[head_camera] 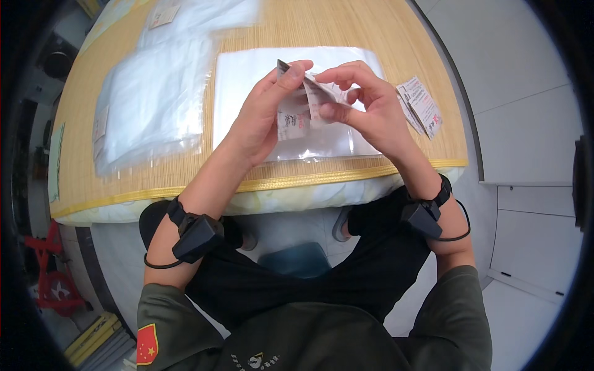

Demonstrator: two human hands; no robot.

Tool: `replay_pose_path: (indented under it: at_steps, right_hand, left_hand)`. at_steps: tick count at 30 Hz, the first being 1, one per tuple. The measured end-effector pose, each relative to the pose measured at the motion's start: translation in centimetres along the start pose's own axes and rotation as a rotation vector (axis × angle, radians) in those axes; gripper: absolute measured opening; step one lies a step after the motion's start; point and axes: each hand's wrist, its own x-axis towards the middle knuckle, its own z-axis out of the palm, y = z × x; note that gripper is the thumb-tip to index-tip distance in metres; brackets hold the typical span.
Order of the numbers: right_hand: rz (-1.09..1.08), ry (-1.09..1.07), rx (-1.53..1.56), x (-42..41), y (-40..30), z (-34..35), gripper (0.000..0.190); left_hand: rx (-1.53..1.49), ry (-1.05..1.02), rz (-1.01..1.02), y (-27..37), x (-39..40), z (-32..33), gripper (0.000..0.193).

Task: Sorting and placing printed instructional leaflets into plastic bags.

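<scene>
Both of my hands hold a printed paper slip [293, 118], which bears black and red writing and looks folded or layered. My left hand [269, 99] pinches its upper left corner between thumb and fingers. On the other side, my right hand [371, 102] grips its right part with the thumb below and the fingers curled above. Beneath the hands lies a flat stack of clear plastic bags [241, 69] on a woven mat [315, 23]. To the right of my right hand rests a small fanned pile of similar printed slips [422, 106].
More clear plastic bags [158, 97] lie in a loose pile at left, with a slip [100, 123] at their edge. Another bag pile [209, 14] sits farther back, also with a slip [164, 17]. A yellow binding [297, 182] edges the mat. A dark stool [297, 259] is below.
</scene>
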Motion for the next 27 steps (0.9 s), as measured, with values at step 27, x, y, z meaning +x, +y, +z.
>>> replay_pose_path:
  at_steps: [27]
  right_hand:
    - [-0.052,0.704,0.265,0.8,2.4,-5.5,0.018]
  left_hand:
    - [0.16,-0.124,-0.078,0.1,0.4,-0.9,0.067]
